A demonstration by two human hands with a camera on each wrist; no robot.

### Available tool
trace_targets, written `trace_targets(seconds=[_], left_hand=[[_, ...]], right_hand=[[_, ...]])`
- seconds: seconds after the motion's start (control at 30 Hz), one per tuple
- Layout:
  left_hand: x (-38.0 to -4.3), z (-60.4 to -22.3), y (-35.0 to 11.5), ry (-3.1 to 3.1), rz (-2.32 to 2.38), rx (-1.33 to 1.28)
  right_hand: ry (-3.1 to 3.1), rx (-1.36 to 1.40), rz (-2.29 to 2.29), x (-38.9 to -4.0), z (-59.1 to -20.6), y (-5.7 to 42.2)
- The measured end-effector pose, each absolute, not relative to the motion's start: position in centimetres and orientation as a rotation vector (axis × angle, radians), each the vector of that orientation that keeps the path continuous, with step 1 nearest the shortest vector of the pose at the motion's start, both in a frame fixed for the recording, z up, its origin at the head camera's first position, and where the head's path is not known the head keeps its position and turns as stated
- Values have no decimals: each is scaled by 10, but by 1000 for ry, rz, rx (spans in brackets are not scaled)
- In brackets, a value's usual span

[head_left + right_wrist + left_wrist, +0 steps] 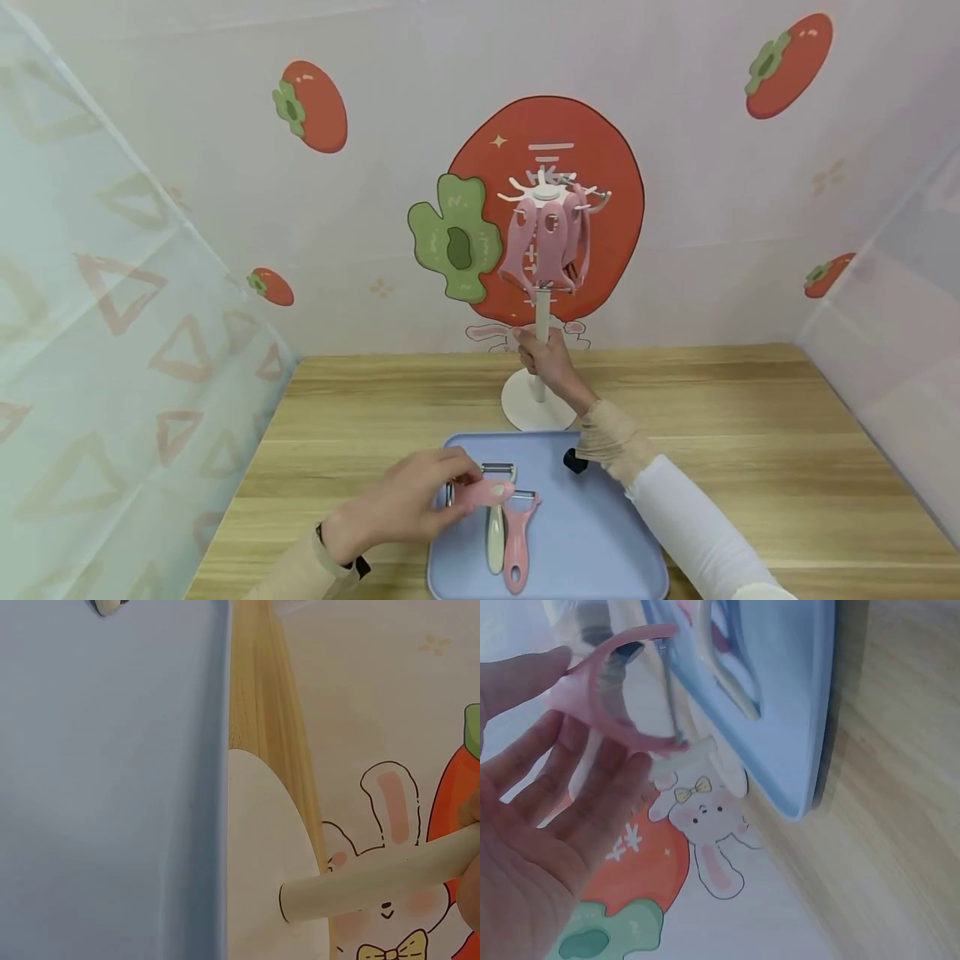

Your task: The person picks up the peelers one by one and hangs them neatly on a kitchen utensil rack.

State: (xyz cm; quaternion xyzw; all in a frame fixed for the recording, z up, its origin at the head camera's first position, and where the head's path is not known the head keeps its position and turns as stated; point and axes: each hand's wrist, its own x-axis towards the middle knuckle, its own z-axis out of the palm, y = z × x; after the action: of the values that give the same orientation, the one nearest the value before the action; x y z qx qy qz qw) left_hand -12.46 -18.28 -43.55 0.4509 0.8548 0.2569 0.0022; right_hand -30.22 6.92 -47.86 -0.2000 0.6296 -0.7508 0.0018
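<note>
My left hand [408,496] pinches a pink peeler [483,493] above the blue tray [592,542]. In the left wrist view the peeler's forked head [604,682] and metal blade point away from the palm. On the tray lie a pale green peeler [496,542] and another pink peeler [517,546], side by side. My right hand [549,360] grips the post of a white utensil stand [543,312] behind the tray. Several pink peelers [551,242] hang from the stand's hooks. The right wrist view shows the post and round base [262,855], with only part of that hand.
The wooden table [352,417] meets a wall sheet [390,292] printed with red fruit and a rabbit. Side sheets [142,333] close off left and right. The stand's base is right against the tray's far edge. A small black object [575,461] shows by the right wrist.
</note>
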Motion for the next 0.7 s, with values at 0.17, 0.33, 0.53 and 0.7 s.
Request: trace_targets(seconds=[0.17, 0.33, 0.53, 0.7], left_hand=[[-133, -426, -187, 2648, 1008, 1441], [-145, -416, -189, 2604, 1236, 1454], [-159, -406, -191, 2658, 1459, 1343], [-172, -399, -190, 2639, 1622, 1281]], right_hand=[[1970, -640, -2355, -303, -479, 69], [1980, -640, -2361, -303, -479, 69], [1966, -664, -2361, -304, -480, 69], [1977, -672, -2363, -304, -480, 69]])
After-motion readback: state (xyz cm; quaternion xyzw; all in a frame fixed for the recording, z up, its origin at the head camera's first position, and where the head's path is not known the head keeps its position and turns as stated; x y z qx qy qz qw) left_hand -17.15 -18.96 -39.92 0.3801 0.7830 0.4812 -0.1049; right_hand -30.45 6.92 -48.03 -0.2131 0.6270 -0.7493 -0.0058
